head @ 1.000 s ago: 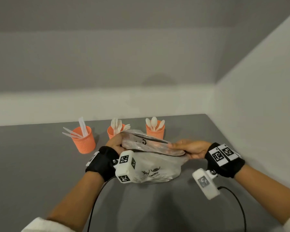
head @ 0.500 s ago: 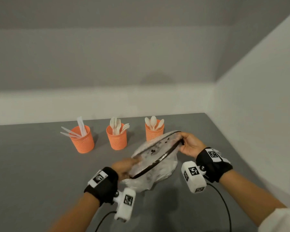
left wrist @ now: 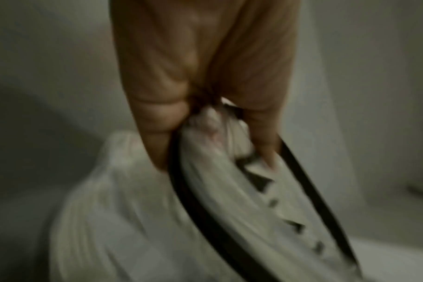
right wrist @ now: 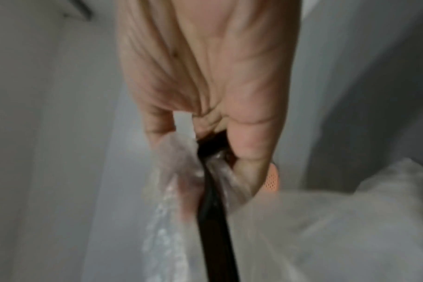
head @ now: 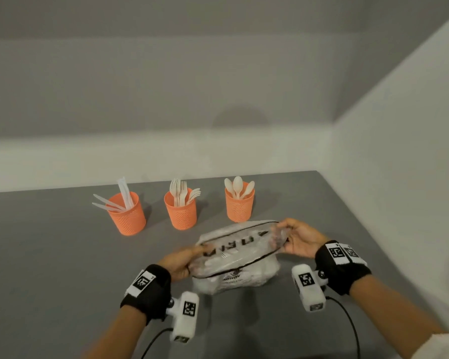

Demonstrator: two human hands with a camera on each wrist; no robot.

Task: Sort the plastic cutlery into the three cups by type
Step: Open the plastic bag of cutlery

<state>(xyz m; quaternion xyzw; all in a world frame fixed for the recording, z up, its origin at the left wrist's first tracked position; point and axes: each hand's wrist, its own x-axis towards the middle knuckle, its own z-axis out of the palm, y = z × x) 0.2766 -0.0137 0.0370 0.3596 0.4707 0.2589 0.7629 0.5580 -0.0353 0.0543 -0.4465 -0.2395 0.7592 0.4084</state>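
Three orange mesh cups stand in a row on the grey table: the left cup (head: 127, 213) holds white knives, the middle cup (head: 181, 209) forks, the right cup (head: 239, 204) spoons. In front of them a clear plastic bag (head: 240, 257) with a black zip strip and black lettering sits on the table. My left hand (head: 184, 257) pinches the bag's left top corner, seen blurred as the bag (left wrist: 143, 219) in the left wrist view. My right hand (head: 297, 239) pinches the right top corner, with the black strip (right wrist: 214, 215) running out between thumb and fingers.
A white wall (head: 399, 177) rises along the table's right side and a white ledge runs behind the cups. Black cables trail from both wrist cameras over the grey table (head: 49, 268) toward the near edge.
Both hands have drawn the bag back from the cups toward me and turned it. The bag's top now lies stretched almost level between them, lettering facing up.
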